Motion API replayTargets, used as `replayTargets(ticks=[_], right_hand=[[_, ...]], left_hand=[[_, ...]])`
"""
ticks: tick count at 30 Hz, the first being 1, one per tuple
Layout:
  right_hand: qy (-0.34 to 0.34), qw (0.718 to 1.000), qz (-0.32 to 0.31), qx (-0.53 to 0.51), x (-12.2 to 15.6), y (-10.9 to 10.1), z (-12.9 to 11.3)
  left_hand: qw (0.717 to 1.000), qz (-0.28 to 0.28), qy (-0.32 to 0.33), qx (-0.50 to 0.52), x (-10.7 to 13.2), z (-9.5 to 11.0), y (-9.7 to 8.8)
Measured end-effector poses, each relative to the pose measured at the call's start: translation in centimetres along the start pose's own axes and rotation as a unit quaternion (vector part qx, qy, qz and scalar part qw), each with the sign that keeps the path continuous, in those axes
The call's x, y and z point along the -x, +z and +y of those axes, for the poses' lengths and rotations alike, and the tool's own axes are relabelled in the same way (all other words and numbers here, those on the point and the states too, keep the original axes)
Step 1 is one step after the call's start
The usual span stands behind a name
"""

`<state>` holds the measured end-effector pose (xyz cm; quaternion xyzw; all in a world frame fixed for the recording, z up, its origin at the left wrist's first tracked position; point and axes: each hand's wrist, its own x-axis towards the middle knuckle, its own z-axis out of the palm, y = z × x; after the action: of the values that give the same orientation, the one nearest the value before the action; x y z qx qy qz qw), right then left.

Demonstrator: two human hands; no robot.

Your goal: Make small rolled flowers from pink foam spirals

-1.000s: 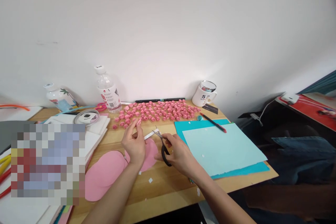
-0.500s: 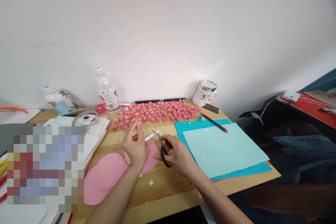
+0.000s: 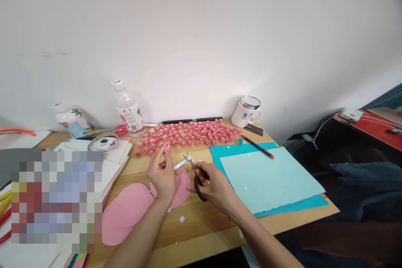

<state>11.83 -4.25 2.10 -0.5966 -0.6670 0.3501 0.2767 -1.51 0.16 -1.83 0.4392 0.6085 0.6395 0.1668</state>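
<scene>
My left hand (image 3: 162,178) is closed, its fingertips pinching a small pink paper rose (image 3: 168,148). A narrow white strip (image 3: 182,162), like tape, sticks out from beside that hand; where it is held is hidden. My right hand (image 3: 216,186) is closed round the handles of black-handled scissors (image 3: 200,188). Their blades are slightly apart and lie at the far end of the strip. Under my hands lie round pink paper pieces (image 3: 128,209), partly covered by my left wrist. Beyond my fingers, many rolled pink paper roses (image 3: 188,134) are spread over the wooden table (image 3: 188,234).
Light blue sheets (image 3: 270,180) lie at right, with a red-and-black pen (image 3: 257,146) across their top. A white mug (image 3: 246,112) and a plastic bottle (image 3: 128,111) stand by the wall. Stacked papers (image 3: 117,167) and a tape roll (image 3: 103,142) are at left.
The view has shifted slightly, so everything sits a little further right. Both hands keep their grips, and the scissors stay at the strip's end.
</scene>
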Motion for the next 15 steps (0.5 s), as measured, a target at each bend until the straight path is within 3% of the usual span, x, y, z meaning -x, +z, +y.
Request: replayTargets(ticks=[8, 15], right_hand=[[0.011, 1.000, 0.015, -0.014, 0.17, 0.01, 0.29], [0.035, 0.996, 0.038, 0.068, 0.42, -0.62, 0.29]], left_hand=[[1.000, 0.003, -0.007, -0.004, -0.01, -0.04, 0.01], [1.000, 0.004, 0.023, -0.012, 0.06, -0.18, 0.08]])
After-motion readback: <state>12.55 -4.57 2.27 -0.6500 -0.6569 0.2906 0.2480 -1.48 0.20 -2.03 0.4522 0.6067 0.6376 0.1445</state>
